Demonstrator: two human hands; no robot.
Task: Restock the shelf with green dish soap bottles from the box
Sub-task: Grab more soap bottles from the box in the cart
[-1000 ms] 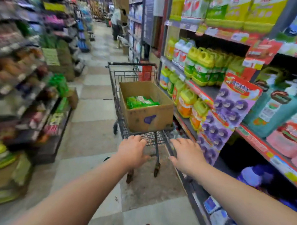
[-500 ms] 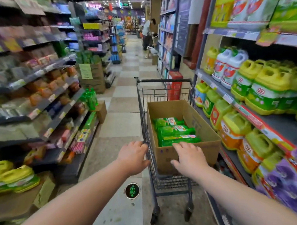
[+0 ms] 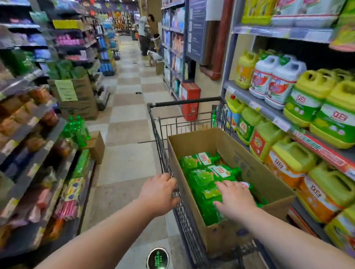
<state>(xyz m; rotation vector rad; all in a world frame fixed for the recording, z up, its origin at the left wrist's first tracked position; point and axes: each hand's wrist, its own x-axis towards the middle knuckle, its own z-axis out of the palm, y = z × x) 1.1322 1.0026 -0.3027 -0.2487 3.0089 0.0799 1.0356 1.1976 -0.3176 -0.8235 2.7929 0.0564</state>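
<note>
A brown cardboard box sits in a black wire shopping cart. Several green dish soap bottles lie on their sides inside the box. My right hand reaches into the box, fingers spread flat over the nearest bottles, touching them. My left hand rests on the cart's left rim with its fingers over the wire edge. The shelf on the right holds yellow-green and orange jugs.
The cart stands close against the right-hand shelving. Shelves full of goods line the left side, with a cardboard box and a paper-sign display on the floor. People stand far down the tiled aisle. A red box stands ahead of the cart.
I have come closer to the cart and box. My right hand has moved from the box's near edge into the box, onto the bottles. My left hand has reached the cart's rim.
</note>
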